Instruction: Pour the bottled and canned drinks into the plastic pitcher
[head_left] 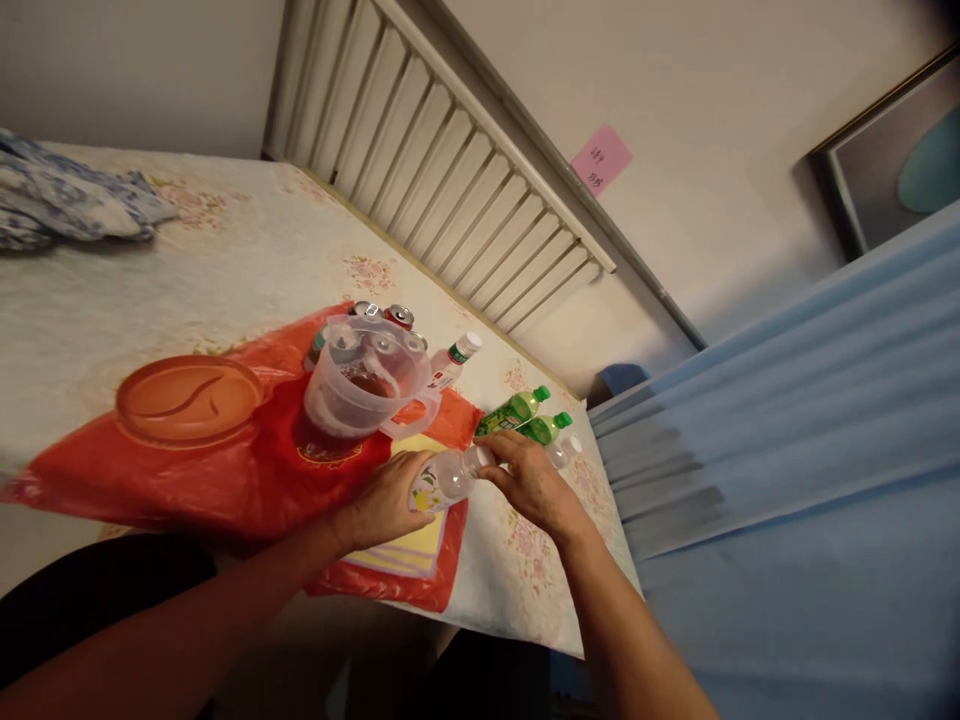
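My left hand [391, 492] is wrapped round the body of a clear plastic bottle [453, 474] with a lemon pattern on its label. The bottle tilts to the right above a yellow cloth [411, 548]. At its top, the fingers of my right hand [531, 478] are closed on the white cap [480, 460]. Just beyond my left hand stands a translucent plastic pitcher [341, 395] with dark, foamy liquid in it. An orange round lid [187, 400] lies to the left on a red plastic bag [247, 490].
Behind the pitcher are several drink cans [400, 316] and a white-capped bottle [454, 360]. Green-capped bottles [517, 408] stand beyond my right hand, with another clear bottle [564, 451] beside them. A patterned cloth [75, 195] lies far left. A radiator [450, 170] and blue curtain [787, 450] border the table.
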